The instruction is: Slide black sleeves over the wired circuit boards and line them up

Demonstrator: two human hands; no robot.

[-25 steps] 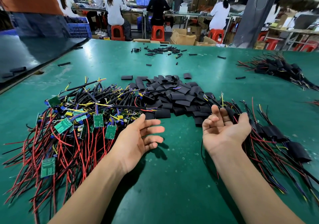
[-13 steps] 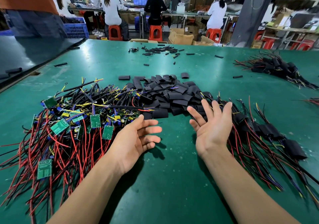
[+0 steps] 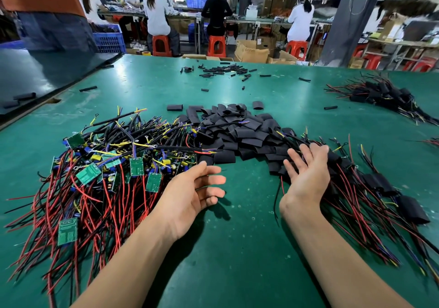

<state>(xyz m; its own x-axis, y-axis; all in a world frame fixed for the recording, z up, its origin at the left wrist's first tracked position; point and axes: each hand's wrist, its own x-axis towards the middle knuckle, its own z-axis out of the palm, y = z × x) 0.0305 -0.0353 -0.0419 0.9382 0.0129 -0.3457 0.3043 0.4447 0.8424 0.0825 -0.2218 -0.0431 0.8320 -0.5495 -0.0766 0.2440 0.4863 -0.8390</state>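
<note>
L hand (image 3: 190, 193) fingers loosely spread, palm turned inward, holds nothing, hovers over the front-centre of the green table (image 3: 237, 255), just right of the heap of bare wired circuit boards (image 3: 107, 172); R hand (image 3: 306, 177) also spread, palm up/inward, empty, fingertips at the edge of the sleeved boards (image 3: 380, 189), contact unclear; bare boards w/ red, black, yellow wires lie toward the table's left edge; loose black sleeves (image 3: 237, 132) piled mid-table betw. both heaps, touching each; sleeved boards fan toward the right edge, wires trailing to the near edge; another sleeved bundle (image 3: 380, 94) near the far right corner; short tubing bits (image 3: 221, 70) scattered by the far edge; red stools (image 3: 216, 45) beyond.
</note>
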